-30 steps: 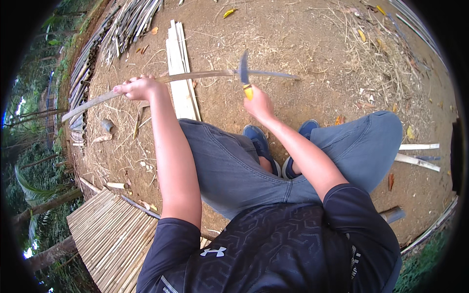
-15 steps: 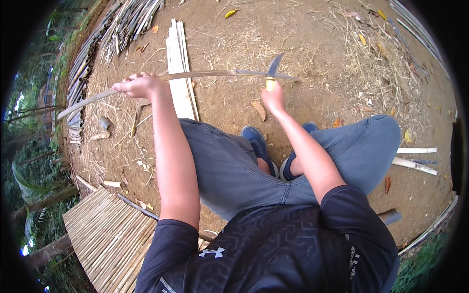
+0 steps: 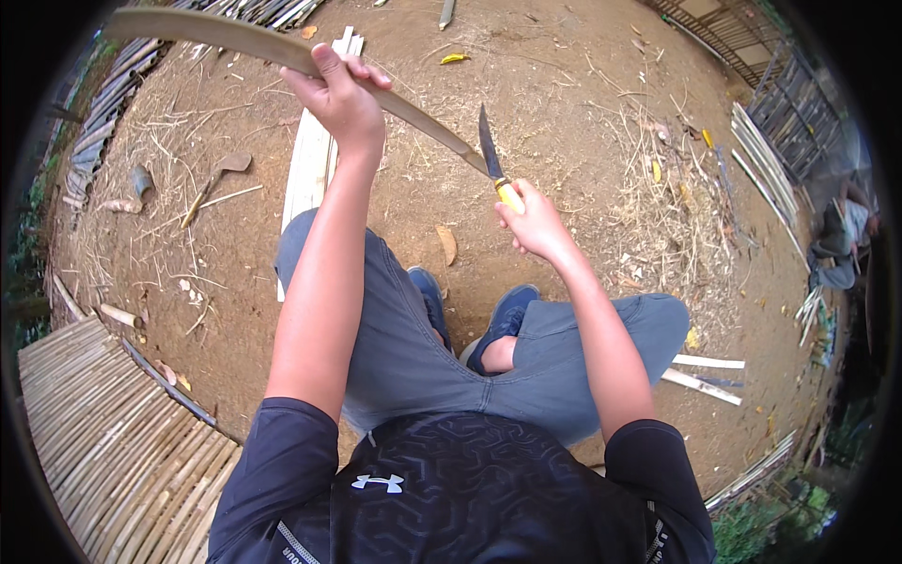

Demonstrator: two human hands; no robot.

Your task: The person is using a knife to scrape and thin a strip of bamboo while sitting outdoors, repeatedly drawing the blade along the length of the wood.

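Since the earlier frame, bamboo strip [image 3: 235, 39] swings up at its left end, now slanting across the far end of the pale slats [image 3: 308, 169]. Left hand [image 3: 348, 103] curls round strip. Right hand [image 3: 534, 221], right of slats, closes firmly on knife [image 3: 489, 146], blade at strip's lower end; contact unclear. Bladed tool [image 3: 233, 163] lies left of slats.

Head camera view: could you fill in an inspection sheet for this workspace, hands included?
Surface: bare dirt ground.
Job's things: brown bamboo strip; yellow-handled knife, blade at the strip, contact unclear.
Clutter: pale slats, dry straw, yellow leaf.
Hands: left hand grips the strip; right hand holds the knife's handle.
Cables: nothing seen.
Surroundings: bamboo-pole panel, lower left; another person, far right edge.
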